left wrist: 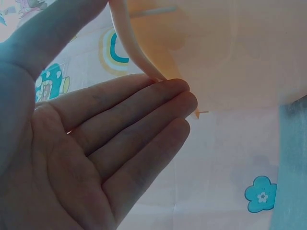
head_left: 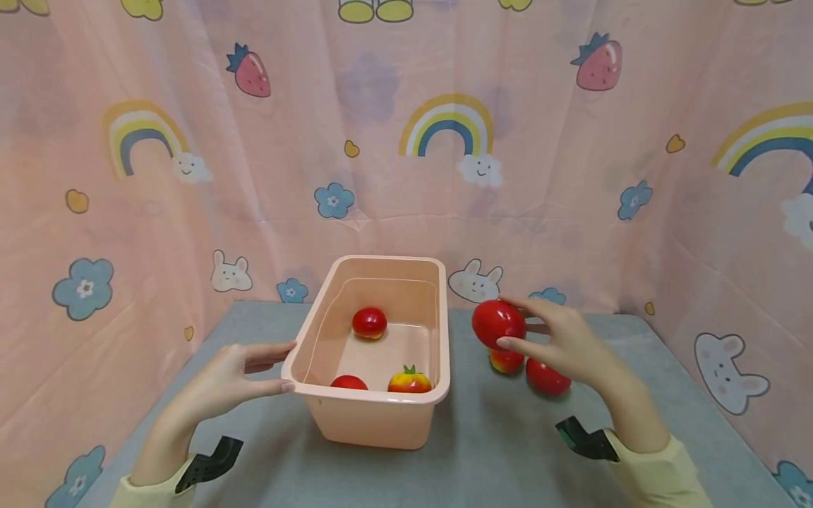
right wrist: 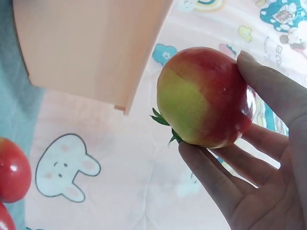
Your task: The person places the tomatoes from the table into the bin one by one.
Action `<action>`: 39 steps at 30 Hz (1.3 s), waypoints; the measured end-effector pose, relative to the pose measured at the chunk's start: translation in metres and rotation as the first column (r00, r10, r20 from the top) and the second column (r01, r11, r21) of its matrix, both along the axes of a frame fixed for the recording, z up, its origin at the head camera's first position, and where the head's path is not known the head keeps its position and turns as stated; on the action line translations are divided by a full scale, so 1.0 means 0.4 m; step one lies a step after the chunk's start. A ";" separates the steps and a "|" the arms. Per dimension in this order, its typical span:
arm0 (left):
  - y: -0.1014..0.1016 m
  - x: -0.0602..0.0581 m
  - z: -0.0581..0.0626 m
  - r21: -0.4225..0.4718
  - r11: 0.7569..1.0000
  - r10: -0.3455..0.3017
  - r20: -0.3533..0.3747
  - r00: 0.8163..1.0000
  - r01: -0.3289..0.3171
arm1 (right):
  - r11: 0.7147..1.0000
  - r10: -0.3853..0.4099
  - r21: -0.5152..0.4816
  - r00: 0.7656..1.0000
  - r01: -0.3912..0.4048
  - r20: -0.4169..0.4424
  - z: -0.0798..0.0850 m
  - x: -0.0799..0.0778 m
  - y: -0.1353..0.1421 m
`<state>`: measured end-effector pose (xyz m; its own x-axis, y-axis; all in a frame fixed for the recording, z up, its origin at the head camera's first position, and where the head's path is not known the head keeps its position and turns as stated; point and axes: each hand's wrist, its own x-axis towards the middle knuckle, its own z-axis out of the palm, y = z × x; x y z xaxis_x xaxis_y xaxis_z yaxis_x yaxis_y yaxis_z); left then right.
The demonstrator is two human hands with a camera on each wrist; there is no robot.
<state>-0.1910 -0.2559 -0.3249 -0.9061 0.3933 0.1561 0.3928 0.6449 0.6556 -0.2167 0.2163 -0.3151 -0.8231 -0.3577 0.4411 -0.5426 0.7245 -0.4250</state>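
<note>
My right hand (head_left: 565, 342) holds a red tomato (right wrist: 204, 98) between thumb and fingers, to the right of a peach plastic tub (head_left: 365, 423). In the right wrist view this tomato has a yellow-green patch and green leaves at its stem end. My left hand (head_left: 225, 381) touches the tub's left front corner at the rim, its fingers fairly straight in the left wrist view (left wrist: 129, 129). Inside the tub lie a red tomato (head_left: 370, 322), another red one (head_left: 348, 382) partly hidden by the front wall, and a yellow-red one (head_left: 409, 382) with green leaves.
Below the right hand, a red-yellow tomato (head_left: 506, 361) and a red tomato (head_left: 547, 377) lie on the grey table (head_left: 508, 458), both partly covered in the head view. A pink patterned curtain (head_left: 292, 176) hangs behind the table and along its sides.
</note>
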 end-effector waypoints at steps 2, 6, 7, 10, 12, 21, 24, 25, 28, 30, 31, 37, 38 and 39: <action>-0.001 0.000 0.000 0.001 1.000 -0.002 -0.002 1.000 0.002 | 1.000 0.005 -0.001 1.000 -0.005 -0.008 0.006 -0.001 -0.008; -0.001 0.000 -0.001 0.000 1.000 0.000 -0.001 1.000 0.000 | 1.000 0.012 -0.001 1.000 -0.012 -0.010 0.017 -0.005 -0.022; -0.002 0.000 -0.001 -0.001 1.000 0.002 -0.002 1.000 -0.002 | 1.000 0.014 -0.003 1.000 -0.014 -0.005 0.019 -0.006 -0.026; -0.002 0.000 -0.002 -0.002 1.000 0.005 -0.006 1.000 -0.005 | 1.000 0.024 -0.004 1.000 -0.024 0.003 0.026 -0.007 -0.035; -0.002 0.000 -0.003 -0.002 1.000 0.005 -0.009 1.000 -0.005 | 0.999 0.035 -0.005 0.999 -0.034 0.004 0.031 -0.008 -0.042; -0.004 0.000 -0.003 0.004 1.000 -0.001 -0.010 1.000 0.001 | 0.995 0.097 -0.021 0.995 -0.097 0.010 0.061 -0.015 -0.083; -0.004 -0.001 -0.004 0.004 1.000 -0.003 -0.009 1.000 0.003 | 0.993 0.119 -0.028 0.993 -0.118 0.013 0.069 -0.020 -0.099; -0.004 -0.001 -0.004 0.003 1.000 -0.003 -0.009 1.000 0.003 | 0.991 0.129 -0.031 0.992 -0.129 0.009 0.072 -0.021 -0.104; -0.004 -0.002 -0.005 0.000 1.000 -0.001 -0.011 1.000 0.001 | 0.987 0.157 -0.035 0.988 -0.157 -0.006 0.077 -0.027 -0.118; -0.004 -0.002 -0.005 0.000 1.000 0.000 -0.015 1.000 0.000 | 0.985 0.171 -0.038 0.985 -0.171 -0.007 0.082 -0.031 -0.128; -0.005 -0.003 -0.005 -0.001 1.000 -0.001 -0.018 1.000 0.001 | 0.984 0.176 -0.038 0.984 -0.176 -0.004 0.084 -0.033 -0.133; -0.005 -0.005 -0.006 -0.002 1.000 -0.003 -0.024 1.000 0.003 | 0.982 0.190 -0.023 0.981 -0.189 0.026 0.099 -0.043 -0.167; -0.005 -0.005 -0.006 -0.003 1.000 -0.003 -0.023 1.000 0.003 | 0.981 0.193 -0.019 0.981 -0.192 0.029 0.101 -0.044 -0.173; -0.005 -0.005 -0.006 -0.004 1.000 -0.003 -0.023 1.000 0.003 | 0.981 0.195 -0.017 0.980 -0.195 0.032 0.102 -0.046 -0.178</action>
<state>-0.1931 -0.2578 -0.3272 -0.9010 0.3966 0.1757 0.4099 0.6461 0.6438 -0.2351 0.1450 -0.2742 -0.7525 -0.5069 0.4204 -0.6582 0.6000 -0.4547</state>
